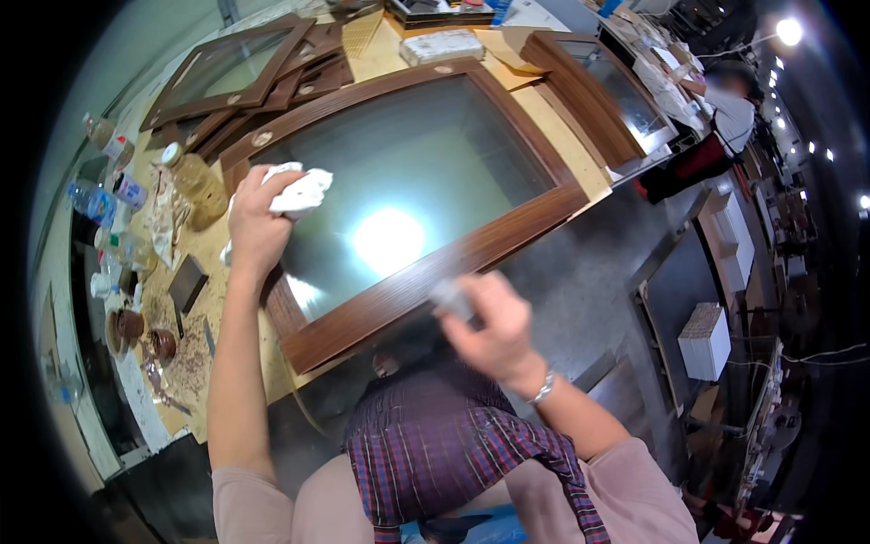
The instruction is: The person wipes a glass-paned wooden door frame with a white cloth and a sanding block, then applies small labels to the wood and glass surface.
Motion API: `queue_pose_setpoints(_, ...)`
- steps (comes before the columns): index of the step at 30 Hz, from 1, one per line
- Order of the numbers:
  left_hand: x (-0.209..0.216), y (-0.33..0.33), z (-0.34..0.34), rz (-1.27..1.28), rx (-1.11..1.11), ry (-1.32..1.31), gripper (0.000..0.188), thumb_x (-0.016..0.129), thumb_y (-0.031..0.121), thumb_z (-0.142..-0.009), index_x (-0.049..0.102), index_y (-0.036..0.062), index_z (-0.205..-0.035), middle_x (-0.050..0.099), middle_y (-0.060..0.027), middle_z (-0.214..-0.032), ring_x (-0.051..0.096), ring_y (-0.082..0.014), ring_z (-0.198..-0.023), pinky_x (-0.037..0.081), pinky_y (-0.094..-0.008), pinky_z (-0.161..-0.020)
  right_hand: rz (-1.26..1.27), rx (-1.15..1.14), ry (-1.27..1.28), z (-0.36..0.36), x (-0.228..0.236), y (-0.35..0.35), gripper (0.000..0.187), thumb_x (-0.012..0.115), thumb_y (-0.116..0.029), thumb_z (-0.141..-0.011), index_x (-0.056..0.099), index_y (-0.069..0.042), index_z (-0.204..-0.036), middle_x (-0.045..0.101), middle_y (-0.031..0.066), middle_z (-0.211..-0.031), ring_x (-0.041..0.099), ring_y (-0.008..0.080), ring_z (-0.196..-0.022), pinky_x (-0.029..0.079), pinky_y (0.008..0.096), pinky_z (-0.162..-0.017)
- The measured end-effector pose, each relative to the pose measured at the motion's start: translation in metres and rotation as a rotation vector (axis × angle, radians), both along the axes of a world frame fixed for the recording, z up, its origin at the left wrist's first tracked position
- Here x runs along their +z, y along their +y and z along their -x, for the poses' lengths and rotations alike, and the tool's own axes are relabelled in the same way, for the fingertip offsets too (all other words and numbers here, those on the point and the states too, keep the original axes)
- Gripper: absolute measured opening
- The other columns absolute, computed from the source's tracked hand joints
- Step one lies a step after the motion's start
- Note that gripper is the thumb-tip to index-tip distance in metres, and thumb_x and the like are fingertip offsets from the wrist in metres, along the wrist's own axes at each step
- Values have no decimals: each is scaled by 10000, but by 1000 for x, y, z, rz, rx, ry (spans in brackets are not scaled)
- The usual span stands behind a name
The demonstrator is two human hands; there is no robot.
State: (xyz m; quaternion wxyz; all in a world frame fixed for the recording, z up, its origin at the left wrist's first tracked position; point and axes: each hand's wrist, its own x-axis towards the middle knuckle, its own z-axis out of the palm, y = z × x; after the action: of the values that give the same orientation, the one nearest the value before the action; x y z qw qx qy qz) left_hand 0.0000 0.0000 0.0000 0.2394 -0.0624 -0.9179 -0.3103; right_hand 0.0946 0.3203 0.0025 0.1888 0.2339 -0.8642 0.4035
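Note:
A brown wooden door frame with a glass pane (444, 154) lies slanted on the bench, its wooden near rail (381, 315) facing me. At its left side my left hand (256, 222) is closed around a crumpled white cloth (304, 192), which overlaps the glass corner. My right hand (497, 328), smeared by motion, is near the outer edge of the near rail. Its fingers pinch a small pale grey piece (450, 297), too blurred to name. Whether that piece touches the wood, I cannot tell.
More brown frames (231, 68) are stacked at the back left, and another glazed frame (598, 91) lies at the back right. Bottles and a jar of yellowish liquid (198, 186) line the left side. A person (725, 118) stands far right, near white stacked panels (705, 343).

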Motion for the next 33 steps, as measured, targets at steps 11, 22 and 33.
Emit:
queue_pose_setpoints(11,0,14,-1,-84,-25,-67,403,674,-121,-726,704,16,-1104,612,-89,-1119,615,-242,-1059,469,-295,-915,9,-583,38,120,-13,168,185,773,-68,-790,666,8,-920,619,104,-799,576,222,-628,465,328,-574)
queue_pose_setpoints(22,4,14,2,-130,-16,-135,394,681,-72,-756,705,34,-1134,594,-90,-1154,604,-233,-1096,466,-298,-950,542,-423,-122,136,-6,198,258,748,-60,-860,649,31,-1081,661,33,-915,545,60,-693,453,213,-619)
queue_pose_setpoints(33,10,262,122,259,-666,-37,451,763,90,-734,713,165,-1177,622,-105,-1234,559,-324,-1158,443,-452,-997,66,147,23,106,-7,168,371,743,-317,-849,677,-40,-1086,726,126,-1025,693,357,-1000,532,478,-932)
